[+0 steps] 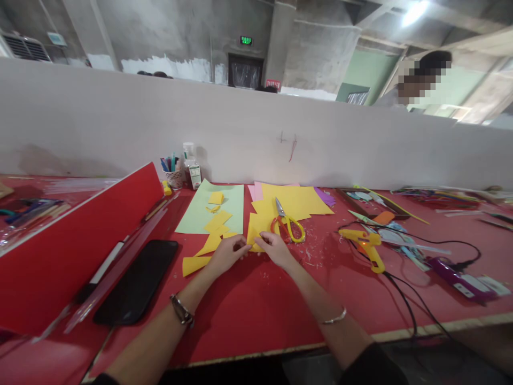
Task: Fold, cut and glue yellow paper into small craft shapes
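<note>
Both hands meet at a small sheet of yellow paper [254,229] over the red table. My left hand [231,253] pinches its lower left edge between thumb and fingers. My right hand [276,249] grips the paper's lower part with thumb and fingertips. Just behind my right hand lie scissors [295,231] with one yellow and one red handle, blades pointing away. Cut yellow paper pieces [218,220] are spread left of the hands, some on a pale green sheet [232,206]. Larger yellow sheets [304,200] lie behind the scissors.
A yellow glue gun [363,243] with black cords lies to the right, near a purple device [460,280]. On the left are a black phone [138,280] and a leaning red board [100,235]. A pen cup [173,176] stands by the white partition [240,128]. Beyond it is a person.
</note>
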{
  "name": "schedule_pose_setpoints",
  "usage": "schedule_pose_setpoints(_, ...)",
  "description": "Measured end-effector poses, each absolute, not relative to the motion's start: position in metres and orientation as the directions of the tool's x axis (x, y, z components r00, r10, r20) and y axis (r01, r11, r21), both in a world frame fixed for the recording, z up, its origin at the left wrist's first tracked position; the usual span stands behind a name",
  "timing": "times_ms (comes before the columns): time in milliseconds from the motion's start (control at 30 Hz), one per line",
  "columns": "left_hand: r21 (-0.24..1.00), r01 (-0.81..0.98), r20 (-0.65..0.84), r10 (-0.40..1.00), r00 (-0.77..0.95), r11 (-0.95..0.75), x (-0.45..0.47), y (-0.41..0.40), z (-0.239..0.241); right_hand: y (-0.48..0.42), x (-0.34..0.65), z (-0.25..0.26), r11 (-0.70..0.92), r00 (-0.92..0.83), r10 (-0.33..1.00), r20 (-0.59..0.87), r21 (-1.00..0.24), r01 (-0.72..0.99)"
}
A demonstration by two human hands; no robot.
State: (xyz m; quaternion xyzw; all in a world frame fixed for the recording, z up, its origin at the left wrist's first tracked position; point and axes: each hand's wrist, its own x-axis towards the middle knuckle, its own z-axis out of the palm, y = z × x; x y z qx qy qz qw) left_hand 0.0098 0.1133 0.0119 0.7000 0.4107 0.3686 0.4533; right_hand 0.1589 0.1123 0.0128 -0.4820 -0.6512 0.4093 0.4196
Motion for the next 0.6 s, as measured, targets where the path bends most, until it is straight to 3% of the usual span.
schedule_pose_setpoints(167,0.888,0.354,0.115,0.886,0.449,-0.294,0.0088,0.1129,0.0139,0.1104,0.1582,0.0147,0.157,-0.172,0.978,0.119,-0.96,0.232)
schedule_pose_setpoints(433,0.853,0.358,0.201,0.871,0.448,-0.381,0.0082,0.1138,0.0121,0.1079,0.1574,0.0187,0.115,-0.196,0.978,0.064,-0.959,0.261)
schedule_pose_setpoints(600,0.828,0.36,0.256,0.861,0.439,-0.43,0.0081,0.113,0.0122,0.1078,0.1574,0.0186,0.094,-0.248,0.968,0.046,-0.978,0.184)
